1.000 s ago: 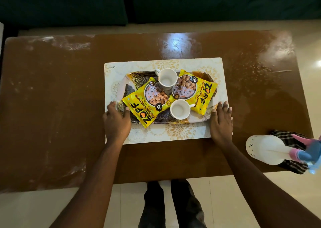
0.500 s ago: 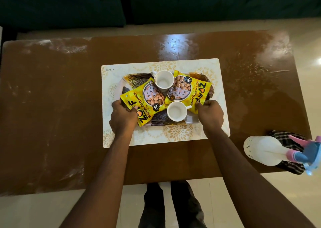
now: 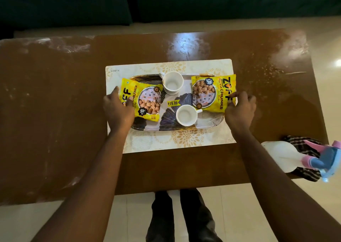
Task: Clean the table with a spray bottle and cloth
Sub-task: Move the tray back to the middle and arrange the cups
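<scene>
The brown table (image 3: pixel 55 112) carries a patterned placemat (image 3: pixel 166 144) with a tray (image 3: pixel 166 127) on it. Two white cups (image 3: pixel 172 83) (image 3: pixel 185 115) stand on the tray. My left hand (image 3: pixel 118 110) pinches the left yellow snack packet (image 3: pixel 145 101) at the tray's left end. My right hand (image 3: pixel 239 108) pinches the right yellow snack packet (image 3: pixel 212 92) at the tray's right end. A white spray bottle (image 3: pixel 284 155) with a pink and blue trigger head lies on a dark checked cloth (image 3: pixel 304 147) at the table's near right corner, away from both hands.
White smears and droplets mark the table's left side and far right corner. A dark sofa (image 3: pixel 166 1) runs along the far side of the table. Pale floor tiles (image 3: pixel 239 214) and my legs show below the near edge.
Both hands went from the placemat's sides onto the tray, took a packet each and pulled them apart toward the tray's ends, uncovering its middle and price sticker.
</scene>
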